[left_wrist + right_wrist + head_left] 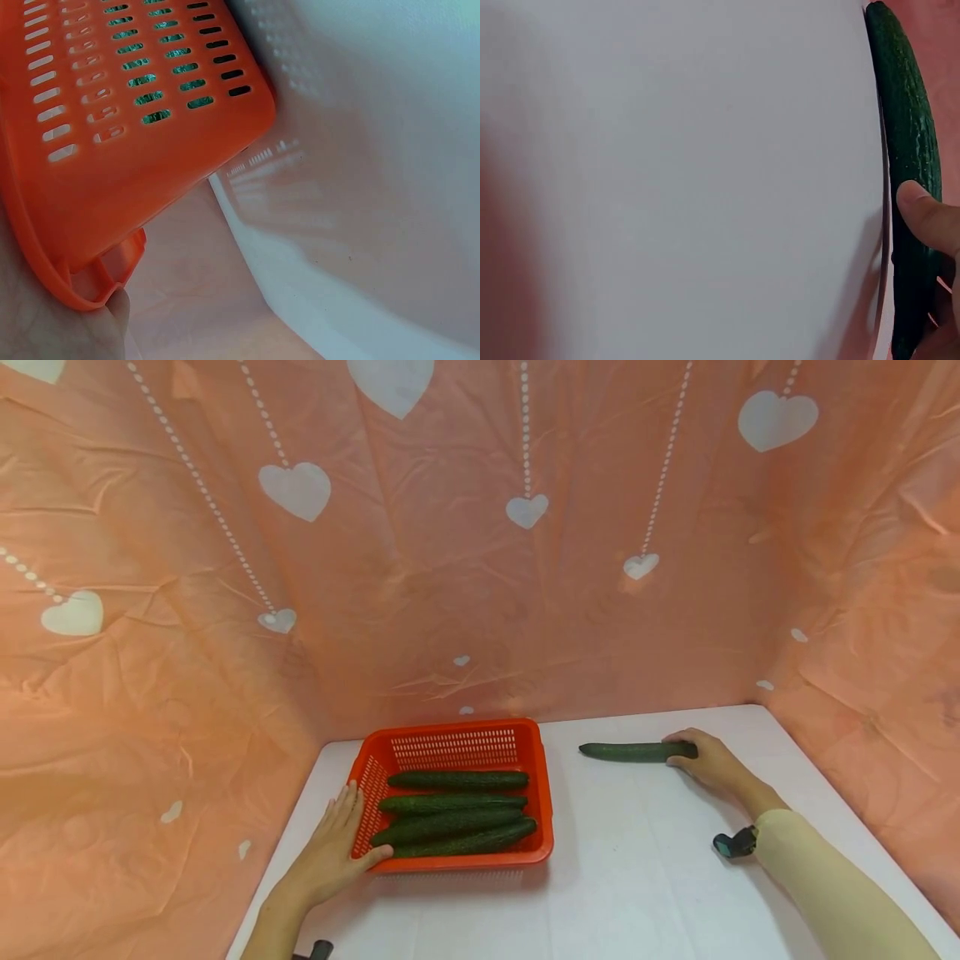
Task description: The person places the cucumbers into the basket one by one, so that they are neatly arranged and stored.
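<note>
A dark green cucumber (pixel 622 752) lies lengthwise at the back right of the table, and my right hand (pixel 705 763) grips its right end. The right wrist view shows the thumb (pixel 930 220) pressed on that cucumber (pixel 907 112); the other fingers are mostly hidden. Left of it stands an orange-red plastic basket (pixel 547 802) with slotted walls. Several cucumbers (pixel 458 780) lie side by side inside. My left hand (pixel 333 847) rests on the basket's left rim, fingers extended along the side and thumb at the front corner. In the left wrist view it touches the basket's rim (pixel 26 225).
The white tabletop (pixel 622 852) extends between the basket and the right arm. Pink-orange sheeting (pixel 585 635) with white hearts hangs behind the table and at both sides. A small black device (pixel 735 843) is attached at the right wrist.
</note>
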Demonstrator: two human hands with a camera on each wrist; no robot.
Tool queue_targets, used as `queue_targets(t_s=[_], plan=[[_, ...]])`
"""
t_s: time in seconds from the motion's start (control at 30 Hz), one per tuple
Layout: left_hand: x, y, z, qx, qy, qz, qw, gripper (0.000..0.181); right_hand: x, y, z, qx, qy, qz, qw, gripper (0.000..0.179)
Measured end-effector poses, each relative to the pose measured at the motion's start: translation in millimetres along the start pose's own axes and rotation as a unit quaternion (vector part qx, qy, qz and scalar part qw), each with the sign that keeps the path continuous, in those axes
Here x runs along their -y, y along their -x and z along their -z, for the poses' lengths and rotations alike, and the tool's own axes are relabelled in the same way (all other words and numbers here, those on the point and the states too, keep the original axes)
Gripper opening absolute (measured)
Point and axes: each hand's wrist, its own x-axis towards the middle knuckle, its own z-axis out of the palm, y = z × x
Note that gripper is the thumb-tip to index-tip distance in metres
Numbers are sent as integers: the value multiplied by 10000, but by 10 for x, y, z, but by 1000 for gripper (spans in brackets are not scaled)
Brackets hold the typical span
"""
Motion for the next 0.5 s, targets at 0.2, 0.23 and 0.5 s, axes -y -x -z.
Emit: queue_targets(t_s=[0.2,0.23,0.5], plan=[[1,5,-6,-16,55,-11,10000,111,24,34,6,-104,-48,-5,9999,34],[1,5,-8,-24,65,-16,10000,111,32,34,9,-112,-46,-11,9999,34],[5,6,-3,-7,69,11,10000,111,219,-35,41,-296,-110,36,9995,36]])
